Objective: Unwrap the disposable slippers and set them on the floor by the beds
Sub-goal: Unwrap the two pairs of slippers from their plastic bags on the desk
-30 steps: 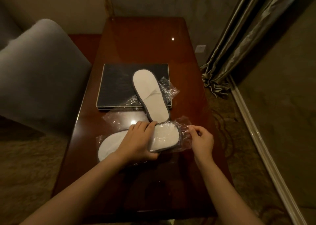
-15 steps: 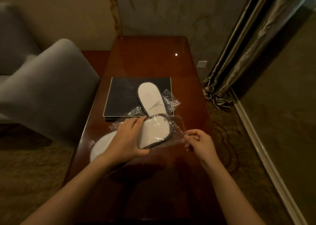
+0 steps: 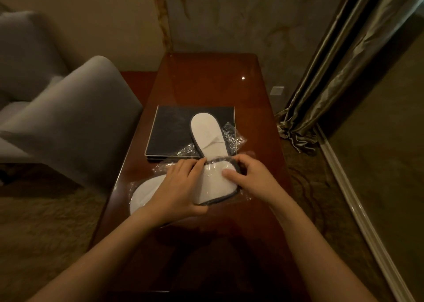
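A white slipper with a dark rim lies crosswise on the table inside a clear plastic wrapper. My left hand presses on its middle, fingers curled over the far edge. My right hand grips its toe end through the plastic, thumb on top. A second white slipper, bare, lies lengthwise behind them, partly on a dark tray and on a crumpled empty wrapper.
The glossy brown table runs away from me to the wall. A dark flat tray sits mid-table. A grey armchair stands at the left, a curtain at the right, carpet on both sides.
My right hand has moved left from the wrapper's loose end onto the slipper's toe. My left hand stays on the slipper. The camera has tilted up a little.
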Tool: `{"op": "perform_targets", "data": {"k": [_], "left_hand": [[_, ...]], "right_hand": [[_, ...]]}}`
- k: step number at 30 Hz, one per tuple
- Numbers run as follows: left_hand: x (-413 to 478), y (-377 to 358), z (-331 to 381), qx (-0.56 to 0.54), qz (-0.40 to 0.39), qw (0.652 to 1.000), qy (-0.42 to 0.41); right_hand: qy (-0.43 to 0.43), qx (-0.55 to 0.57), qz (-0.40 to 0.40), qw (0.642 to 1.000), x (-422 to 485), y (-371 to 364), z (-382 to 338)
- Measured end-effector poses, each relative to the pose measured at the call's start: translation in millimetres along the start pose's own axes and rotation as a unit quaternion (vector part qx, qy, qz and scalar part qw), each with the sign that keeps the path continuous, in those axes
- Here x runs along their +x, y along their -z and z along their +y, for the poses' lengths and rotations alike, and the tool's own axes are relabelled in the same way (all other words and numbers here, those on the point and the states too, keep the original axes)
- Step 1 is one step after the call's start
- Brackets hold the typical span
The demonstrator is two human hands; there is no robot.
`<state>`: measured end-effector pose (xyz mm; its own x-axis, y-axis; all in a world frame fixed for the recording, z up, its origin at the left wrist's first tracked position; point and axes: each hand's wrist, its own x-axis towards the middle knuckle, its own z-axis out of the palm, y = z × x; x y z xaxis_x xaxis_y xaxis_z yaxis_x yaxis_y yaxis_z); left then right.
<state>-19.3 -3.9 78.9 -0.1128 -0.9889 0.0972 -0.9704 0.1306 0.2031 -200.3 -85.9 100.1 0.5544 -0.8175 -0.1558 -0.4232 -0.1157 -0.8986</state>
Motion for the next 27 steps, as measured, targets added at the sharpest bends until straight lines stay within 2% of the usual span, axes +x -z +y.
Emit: {"op": "perform_targets", "data": {"k": [3,7,10,12,15,17,21,27], "left_hand": [[-1.5,-3.5,2.8,0.003,-0.013,1.0,-0.017],[-5.3,-3.8,-15.8,-0.006,-0.036,0.999,0.003],[-4.9,-6.2,-23.0,0.008,-0.06,0.998,0.003],[-3.7,-10.6,-20.9,0.026,-0.063,0.998,-0.017],[-0.3,-17.6,-12.1,0.059,-0.047,0.995,-0.063],[4.2,-21.4,-7.9,0.079,-0.027,0.993,-0.085],[8.7,-25.6,-20.2,0.052,-0.037,0.996,-0.065],[5.6,-36.5,-59.7,0.005,-0.085,0.996,0.018]], "right_hand": [[0.019,-0.034,-0.008,0.999,5.7,-3.9,-2.7],[0.014,0.002,0.023,1.0,5.6,19.0,1.4],[-0.015,-0.008,-0.021,1.0,2.4,35.1,7.2],[-0.028,-0.098,-0.081,0.991,5.1,40.1,5.6],[-0.03,-0.301,-0.18,0.936,16.1,36.5,-4.1],[-0.018,-0.365,-0.204,0.908,23.0,26.2,-9.9],[0.031,-0.338,-0.187,0.922,27.8,18.4,-14.7],[0.021,-0.312,-0.167,0.935,25.4,45.0,-11.3]]}}
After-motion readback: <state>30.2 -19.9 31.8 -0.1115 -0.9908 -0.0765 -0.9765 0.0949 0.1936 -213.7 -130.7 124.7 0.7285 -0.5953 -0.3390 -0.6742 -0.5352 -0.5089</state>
